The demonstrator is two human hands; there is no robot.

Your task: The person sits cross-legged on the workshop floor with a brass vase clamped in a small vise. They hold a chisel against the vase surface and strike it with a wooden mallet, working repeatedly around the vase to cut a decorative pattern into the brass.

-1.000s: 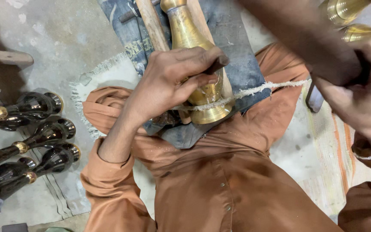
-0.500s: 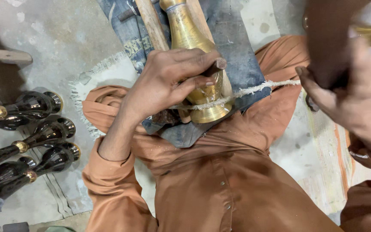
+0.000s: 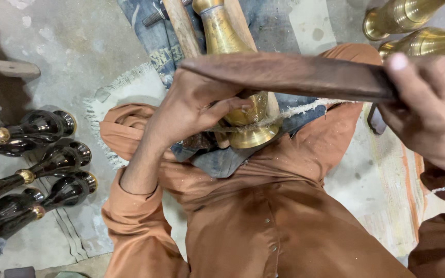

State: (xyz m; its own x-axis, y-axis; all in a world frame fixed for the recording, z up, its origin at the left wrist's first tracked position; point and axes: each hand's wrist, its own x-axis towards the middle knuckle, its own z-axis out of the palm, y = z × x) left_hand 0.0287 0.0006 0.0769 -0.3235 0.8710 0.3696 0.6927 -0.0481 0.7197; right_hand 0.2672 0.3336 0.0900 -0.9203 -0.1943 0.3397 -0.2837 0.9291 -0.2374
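A brass vase (image 3: 223,37) lies on its side across my lap, its flared foot (image 3: 253,135) towards me. A pale cord (image 3: 305,108) runs round it just above the foot. My left hand (image 3: 189,108) is curled against the vase near the foot, closed on a small tool that is mostly hidden. My right hand (image 3: 431,116) grips one end of a long dark wooden stick (image 3: 284,74). The stick reaches leftwards over the vase and my left hand.
The vase rests on a denim cloth (image 3: 284,25) between wooden rails (image 3: 180,28). Several dark glossy vases with gold bands (image 3: 52,126) lie on the floor at the left. Two more brass vases (image 3: 405,15) lie at the top right. A fringed mat (image 3: 130,85) covers the floor.
My right hand has swung the dark stick from the right side leftwards, so it now crosses over the vase. My left hand has stayed on the vase.
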